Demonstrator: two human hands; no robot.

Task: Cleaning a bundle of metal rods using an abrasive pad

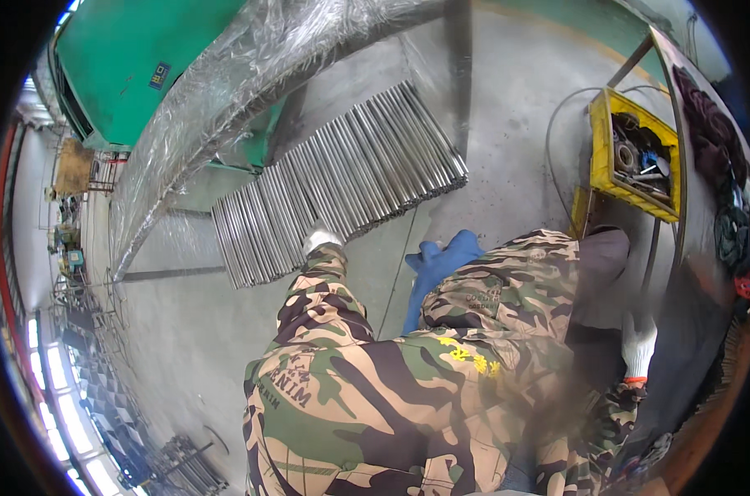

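My left hand (pixel 321 238), in a white glove, reaches forward to the near ends of a wide row of shiny metal rods (pixel 367 157). It touches or nearly touches them where the row's two parts meet. The glove is too small in view to show whether its fingers hold a rod. Far to the right, my right hand (pixel 639 351), in a white glove with an orange cuff, is beside the dark area under a bench. Blur there hides how its fingers lie and anything they may hold. Camouflage cloth (pixel 367 405) covers my arms and body.
Clear plastic film (pixel 226 99) wraps a long beam behind the rods. A green machine cabinet (pixel 114 66) stands at the far left. On the right, a yellow crate (pixel 597 153) of metal parts sits by the bench. A blue object (pixel 445 258) lies right of my left forearm.
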